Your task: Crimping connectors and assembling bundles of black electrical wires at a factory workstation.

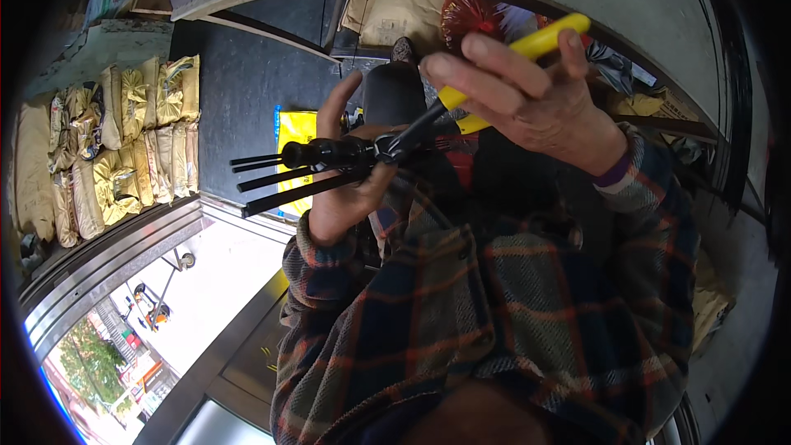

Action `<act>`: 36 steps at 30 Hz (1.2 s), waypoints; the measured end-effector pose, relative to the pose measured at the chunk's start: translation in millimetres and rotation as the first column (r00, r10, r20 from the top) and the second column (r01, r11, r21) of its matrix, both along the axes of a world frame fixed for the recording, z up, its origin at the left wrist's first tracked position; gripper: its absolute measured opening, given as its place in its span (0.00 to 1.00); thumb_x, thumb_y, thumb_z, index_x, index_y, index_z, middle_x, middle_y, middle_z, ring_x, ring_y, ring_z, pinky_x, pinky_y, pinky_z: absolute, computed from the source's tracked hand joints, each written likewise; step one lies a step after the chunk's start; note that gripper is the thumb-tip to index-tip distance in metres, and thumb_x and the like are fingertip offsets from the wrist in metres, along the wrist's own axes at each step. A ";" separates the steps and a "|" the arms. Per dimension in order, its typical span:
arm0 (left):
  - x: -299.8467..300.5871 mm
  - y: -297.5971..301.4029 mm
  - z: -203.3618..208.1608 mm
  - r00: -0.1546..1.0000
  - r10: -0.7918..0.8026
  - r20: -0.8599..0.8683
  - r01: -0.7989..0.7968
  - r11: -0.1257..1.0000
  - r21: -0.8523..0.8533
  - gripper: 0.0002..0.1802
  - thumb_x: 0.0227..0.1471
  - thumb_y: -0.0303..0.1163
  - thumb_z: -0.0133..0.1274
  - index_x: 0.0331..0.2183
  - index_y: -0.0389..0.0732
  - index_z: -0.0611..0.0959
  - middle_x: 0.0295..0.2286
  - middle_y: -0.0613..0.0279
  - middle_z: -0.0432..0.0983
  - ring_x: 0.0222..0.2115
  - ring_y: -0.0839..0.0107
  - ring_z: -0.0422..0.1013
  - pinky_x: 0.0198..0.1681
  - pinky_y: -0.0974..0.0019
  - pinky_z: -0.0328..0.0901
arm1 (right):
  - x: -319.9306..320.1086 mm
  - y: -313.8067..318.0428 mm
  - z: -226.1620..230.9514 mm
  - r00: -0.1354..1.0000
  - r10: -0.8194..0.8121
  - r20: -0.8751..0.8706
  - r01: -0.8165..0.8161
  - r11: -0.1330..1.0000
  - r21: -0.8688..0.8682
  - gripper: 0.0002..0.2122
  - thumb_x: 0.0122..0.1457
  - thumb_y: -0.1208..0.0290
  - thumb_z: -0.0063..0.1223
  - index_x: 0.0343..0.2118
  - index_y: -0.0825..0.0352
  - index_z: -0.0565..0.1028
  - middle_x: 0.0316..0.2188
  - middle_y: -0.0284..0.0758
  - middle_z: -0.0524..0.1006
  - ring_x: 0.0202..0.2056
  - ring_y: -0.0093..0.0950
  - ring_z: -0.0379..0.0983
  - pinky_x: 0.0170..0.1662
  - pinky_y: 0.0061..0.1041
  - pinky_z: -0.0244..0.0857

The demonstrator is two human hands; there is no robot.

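The left hand (342,189) clasps a stiff black cable bundle (317,166), while the right hand (527,99) squeezes yellow-handled pliers (494,66) biting its end; rigid, light, best gripped near the collar.

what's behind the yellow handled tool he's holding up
Behind the yellow-handled tool, a red crinkled bag and tan sacks show; the right hand covers the rest.

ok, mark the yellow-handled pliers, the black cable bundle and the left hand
yellow-handled pliers (540,41), head view, upper yellow grip.
black cable bundle (284,177), head view, loose strands left of the fitting.
left hand (342,198), head view, palm below the bundle.
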State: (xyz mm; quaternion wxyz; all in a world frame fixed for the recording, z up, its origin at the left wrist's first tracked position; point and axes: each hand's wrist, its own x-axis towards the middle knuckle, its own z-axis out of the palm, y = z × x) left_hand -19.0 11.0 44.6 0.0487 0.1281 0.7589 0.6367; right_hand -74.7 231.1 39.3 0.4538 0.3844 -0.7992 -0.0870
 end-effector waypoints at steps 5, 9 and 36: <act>0.5 2.0 3.4 0.996 0.033 0.078 -0.040 0.995 0.092 0.38 0.46 0.23 0.50 0.54 0.33 0.47 0.28 0.54 0.75 0.33 0.73 0.71 0.41 0.71 0.61 | 11.3 -8.6 -10.2 0.973 0.005 0.233 0.028 0.990 -0.139 0.15 0.53 0.60 0.46 0.45 0.48 0.69 0.50 0.19 0.59 0.55 0.21 0.51 0.60 0.47 0.27; 2.1 -2.4 4.4 0.997 -0.037 0.073 0.031 0.996 0.083 0.37 0.47 0.24 0.49 0.53 0.33 0.47 0.29 0.53 0.75 0.34 0.73 0.70 0.41 0.70 0.61 | 18.7 -13.6 -13.8 0.971 -0.059 0.233 0.097 0.983 -0.158 0.17 0.50 0.57 0.48 0.46 0.47 0.69 0.52 0.17 0.57 0.55 0.18 0.50 0.61 0.44 0.30; 8.3 -3.6 -12.1 0.948 -0.296 0.120 0.262 0.936 0.233 0.40 0.32 0.55 0.59 0.40 0.31 0.72 0.33 0.58 0.70 0.32 0.70 0.67 0.38 0.67 0.61 | 19.3 42.1 47.0 -0.644 0.306 0.701 0.144 0.949 -0.281 0.26 0.46 0.64 0.58 0.45 0.70 0.61 0.38 0.40 0.70 0.29 0.30 0.73 0.31 0.27 0.68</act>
